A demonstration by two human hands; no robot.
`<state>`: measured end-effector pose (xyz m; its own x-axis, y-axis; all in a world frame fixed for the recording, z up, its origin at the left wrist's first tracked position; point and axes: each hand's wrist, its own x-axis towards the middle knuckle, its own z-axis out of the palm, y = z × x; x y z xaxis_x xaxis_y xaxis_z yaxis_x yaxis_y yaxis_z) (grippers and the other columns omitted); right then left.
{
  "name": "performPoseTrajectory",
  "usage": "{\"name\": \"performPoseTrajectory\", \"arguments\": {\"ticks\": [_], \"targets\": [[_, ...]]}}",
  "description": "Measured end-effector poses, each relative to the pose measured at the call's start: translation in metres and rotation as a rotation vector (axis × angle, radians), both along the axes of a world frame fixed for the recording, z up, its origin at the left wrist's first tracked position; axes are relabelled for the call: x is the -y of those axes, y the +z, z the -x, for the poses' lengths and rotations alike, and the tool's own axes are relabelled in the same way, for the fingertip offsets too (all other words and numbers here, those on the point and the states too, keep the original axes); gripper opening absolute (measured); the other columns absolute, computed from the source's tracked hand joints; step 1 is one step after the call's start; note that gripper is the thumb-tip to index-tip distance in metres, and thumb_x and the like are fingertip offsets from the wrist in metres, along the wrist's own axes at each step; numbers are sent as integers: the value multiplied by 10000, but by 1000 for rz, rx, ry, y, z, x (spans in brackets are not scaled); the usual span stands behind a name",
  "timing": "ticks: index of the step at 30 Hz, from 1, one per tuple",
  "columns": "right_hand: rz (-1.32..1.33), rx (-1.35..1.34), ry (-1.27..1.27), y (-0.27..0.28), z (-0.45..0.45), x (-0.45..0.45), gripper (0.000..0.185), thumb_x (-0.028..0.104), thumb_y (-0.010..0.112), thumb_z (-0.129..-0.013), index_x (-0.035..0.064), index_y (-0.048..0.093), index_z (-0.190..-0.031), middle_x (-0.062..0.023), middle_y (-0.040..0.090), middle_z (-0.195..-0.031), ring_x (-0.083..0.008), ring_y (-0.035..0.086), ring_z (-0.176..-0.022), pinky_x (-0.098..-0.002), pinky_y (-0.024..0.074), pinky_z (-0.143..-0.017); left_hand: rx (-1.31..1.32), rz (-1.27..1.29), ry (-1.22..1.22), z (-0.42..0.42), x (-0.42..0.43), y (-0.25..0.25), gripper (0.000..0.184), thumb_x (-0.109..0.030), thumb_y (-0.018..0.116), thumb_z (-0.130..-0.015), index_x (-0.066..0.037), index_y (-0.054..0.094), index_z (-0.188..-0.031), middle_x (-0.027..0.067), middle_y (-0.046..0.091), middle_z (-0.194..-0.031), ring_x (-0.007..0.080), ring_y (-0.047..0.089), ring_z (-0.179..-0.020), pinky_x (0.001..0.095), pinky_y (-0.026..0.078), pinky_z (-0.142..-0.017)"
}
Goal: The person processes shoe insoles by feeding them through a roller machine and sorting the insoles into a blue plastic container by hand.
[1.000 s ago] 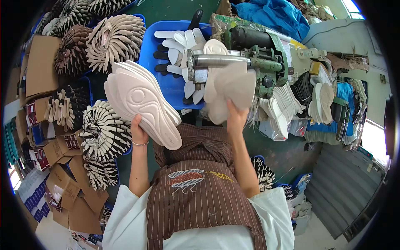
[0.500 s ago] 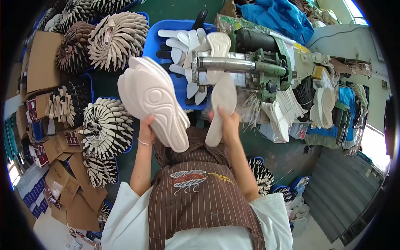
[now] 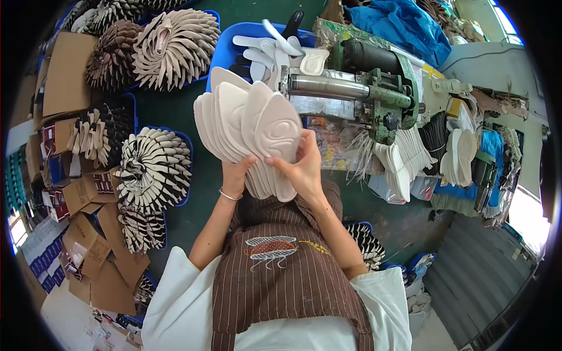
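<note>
A fanned stack of cream insoles is held up in front of the brown striped apron. My left hand is closed round the lower left part of the stack, thumb on top. My right hand grips the right side, with its thumb on the front insole and its fingers partly hidden behind. Just behind the stack stands the roller machine, and one cream insole lies at its far side.
A blue bin with white and black pieces stands behind the stack. Bundled shoe parts and cardboard boxes are on the left. White strips hang at the table on the right.
My right hand has brought its insole leftward to the stack and now grips there. The stack in my left hand is more fanned out and has shifted toward the middle.
</note>
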<state>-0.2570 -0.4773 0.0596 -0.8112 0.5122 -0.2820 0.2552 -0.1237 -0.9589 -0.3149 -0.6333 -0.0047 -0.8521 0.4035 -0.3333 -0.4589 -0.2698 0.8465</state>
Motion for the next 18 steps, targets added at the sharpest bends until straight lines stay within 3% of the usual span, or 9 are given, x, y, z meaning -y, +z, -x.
{"name": "performPoseTrajectory", "arguments": {"ticks": [2,6,9,11,18], "targets": [[115,-79,-98,-5,-2,-1,464,-18,745,-691,4,505,-1087,-73,619,-959,-143,588,-907,-273,487,-799,24,-34,14,-3,-2,-4,683,-218,765,-749,42,418,-1277,129,518,-1240,222,502,-1142,340,390,-985],[432,-120,-136,0,-13,-11,329,-59,679,-759,-20,554,-1060,-58,617,-986,-123,579,-919,-262,473,-817,62,-48,36,-4,-4,-4,651,-189,734,-762,32,412,-1282,128,513,-1238,228,503,-1139,343,391,-988],[333,11,-291,-13,-49,-22,316,-74,657,-777,-17,565,-1074,-72,628,-1022,-138,593,-936,-268,475,-833,159,-99,50,0,-4,9,586,-160,692,-776,21,429,-1268,119,523,-1210,226,518,-1115,343,409,-972],[482,-94,-483,-15,-63,-20,309,-94,629,-789,-12,580,-1083,-82,633,-1071,-162,604,-968,-285,475,-863,190,-121,55,7,-2,12,555,-150,669,-782,16,439,-1259,112,528,-1193,221,525,-1101,343,420,-959],[568,-223,-505,-41,-78,-13,303,-122,610,-782,-15,612,-1066,-110,643,-1064,-186,611,-984,-301,471,-890,208,-126,-26,3,-4,11,565,-161,669,-770,2,442,-1261,97,533,-1178,205,527,-1092,343,433,-941]]}}
